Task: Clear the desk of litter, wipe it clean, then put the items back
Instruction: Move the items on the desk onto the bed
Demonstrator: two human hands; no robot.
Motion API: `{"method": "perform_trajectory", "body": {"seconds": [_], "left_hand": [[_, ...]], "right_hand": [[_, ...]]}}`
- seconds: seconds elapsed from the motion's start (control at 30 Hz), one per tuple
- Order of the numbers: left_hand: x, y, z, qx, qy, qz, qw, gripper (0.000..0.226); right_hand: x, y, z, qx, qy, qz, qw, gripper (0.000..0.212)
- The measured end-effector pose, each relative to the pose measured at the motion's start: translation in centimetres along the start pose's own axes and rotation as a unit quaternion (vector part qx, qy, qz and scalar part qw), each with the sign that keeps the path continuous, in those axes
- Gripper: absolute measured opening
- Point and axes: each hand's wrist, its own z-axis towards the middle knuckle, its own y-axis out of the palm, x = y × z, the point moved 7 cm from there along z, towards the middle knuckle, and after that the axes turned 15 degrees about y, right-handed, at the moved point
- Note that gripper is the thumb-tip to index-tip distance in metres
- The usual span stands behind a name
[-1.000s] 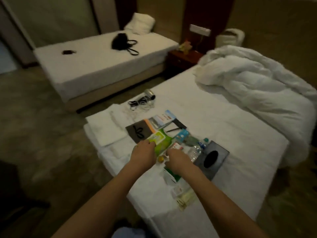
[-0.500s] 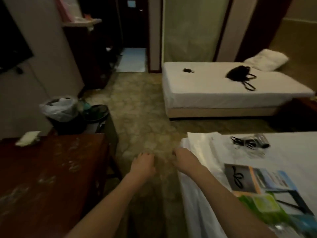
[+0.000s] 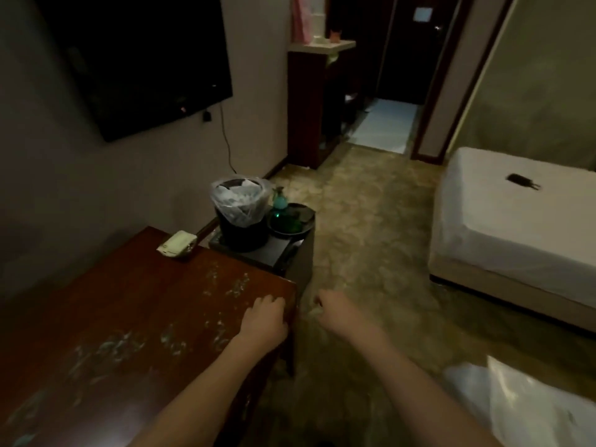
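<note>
At the desk's (image 3: 129, 301) far left corner lies a pale cloth (image 3: 177, 245); smears streak the top. The left hand (image 3: 263, 319), loosely curled and empty, hovers at the right edge; the right hand (image 3: 335, 309), likewise empty, hangs beyond. Fetch that cloth, then wipe in overlapping strokes.

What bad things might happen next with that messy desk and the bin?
1. The desk top shows pale smears, so putting things back before wiping might dirty them.
2. The bin stands on a low stand past the desk's far end, beside a green bottle; a careless reach might knock either over.
3. Both the left hand and right hand appear to hold nothing, so no cloth seems ready.
</note>
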Motion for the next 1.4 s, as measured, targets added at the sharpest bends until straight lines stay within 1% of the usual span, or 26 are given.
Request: {"method": "perform_trajectory", "body": {"seconds": [0.07, 0.17, 0.27, 0.4, 0.5, 0.6, 0.73, 0.83, 0.9, 0.97, 1.07, 1.13, 1.23, 1.3, 1.4], "left_hand": [[-2.1, -0.7, 2.3, 0.000, -0.048, -0.022, 0.999, 0.039], [-4.8, -2.6, 5.2, 0.018, -0.105, -0.040, 0.994, 0.041], [-7.7, -4.7, 6.1, 0.060, -0.153, -0.060, 0.985, 0.046], [-14.3, -7.6, 5.6, 0.119, -0.231, -0.081, 0.962, 0.047], [-19.9, -9.9, 5.3, 0.175, -0.278, -0.087, 0.940, 0.046], [-25.1, -11.5, 5.7, 0.200, -0.308, -0.082, 0.926, 0.047], [-30.1, -11.5, 6.9, 0.191, -0.337, -0.107, 0.916, 0.046], [-32.9, -10.8, 8.3, 0.176, -0.347, -0.116, 0.914, 0.052], [-34.6, -10.2, 9.4, 0.174, -0.356, -0.122, 0.910, 0.064], [-36.0, -9.5, 10.3, 0.167, -0.362, -0.134, 0.907, 0.083], [-37.8, -7.7, 11.7, 0.132, -0.370, -0.152, 0.907, 0.105], [-38.7, -6.8, 12.6, 0.122, -0.370, -0.152, 0.909, 0.105], [-40.1, -6.4, 14.0, 0.162, -0.380, -0.147, 0.899, 0.093], [-41.0, -6.1, 14.9, 0.147, -0.389, -0.133, 0.900, 0.093], [-42.1, -5.6, 15.5, 0.123, -0.411, -0.108, 0.897, 0.096]], "right_hand": [[-2.0, -1.6, 3.6, -0.012, -0.041, -0.027, 0.999, 0.024], [-6.0, -4.4, 8.7, -0.014, -0.110, -0.063, 0.992, 0.011], [-10.6, -6.0, 12.6, -0.007, -0.159, -0.084, 0.984, 0.014], [-17.7, -3.8, 15.9, -0.054, -0.226, -0.110, 0.966, 0.023], [-23.5, -0.7, 17.7, -0.097, -0.278, -0.116, 0.949, 0.016], [-28.4, 1.6, 19.4, -0.119, -0.304, -0.124, 0.937, 0.013], [-32.0, 2.6, 21.9, -0.135, -0.318, -0.133, 0.929, 0.018], [-33.3, 2.4, 24.5, -0.147, -0.316, -0.125, 0.929, 0.024], [-34.1, 2.6, 26.5, -0.149, -0.320, -0.131, 0.926, 0.025], [-34.9, 2.9, 28.4, -0.147, -0.325, -0.153, 0.922, 0.024], [-36.4, 3.8, 30.8, -0.151, -0.333, -0.163, 0.916, 0.021], [-37.3, 4.7, 32.1, -0.159, -0.344, -0.154, 0.913, 0.020], [-38.7, 6.5, 33.9, -0.173, -0.360, -0.146, 0.905, 0.028], [-39.8, 7.5, 35.1, -0.177, -0.363, -0.152, 0.902, 0.036], [-41.5, 8.9, 36.5, -0.187, -0.384, -0.159, 0.890, 0.037]]}}
